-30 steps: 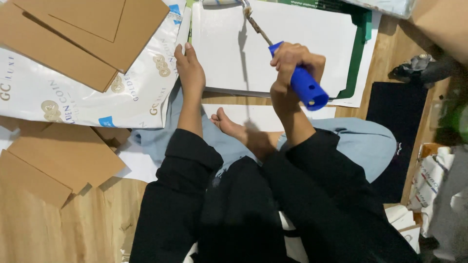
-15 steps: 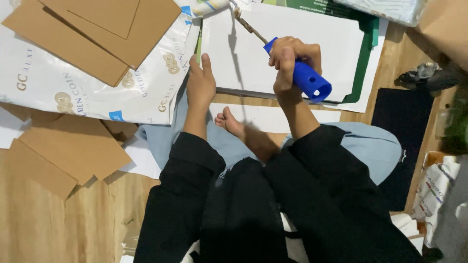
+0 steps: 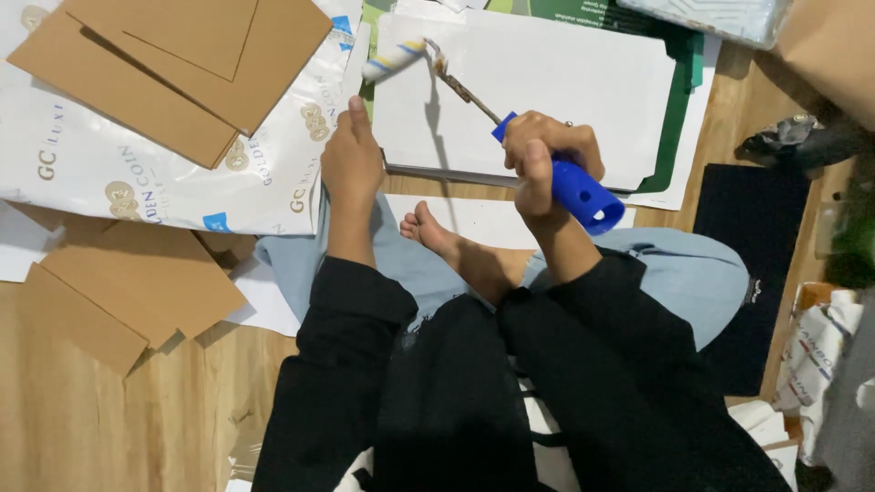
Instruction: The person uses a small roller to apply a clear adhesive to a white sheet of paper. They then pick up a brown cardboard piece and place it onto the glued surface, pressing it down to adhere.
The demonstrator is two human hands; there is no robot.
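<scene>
My right hand grips the blue handle of a small paint roller. Its metal shaft runs up and left to the white roller head, which rests at the top left corner of a white board. The board lies on a green mat. My left hand lies flat, fingers together, pressing on the board's left edge beside a white printed plastic sheet. I sit cross-legged on the floor, a bare foot showing between my arms.
Brown cardboard pieces lie stacked at top left and loose on the wooden floor at left. A dark mat lies to the right, with crumpled bags and a box corner beyond it.
The roller has travelled left and down across the board, its head now in view at the board's top left corner. My left hand stays pressed at the board's left edge.
</scene>
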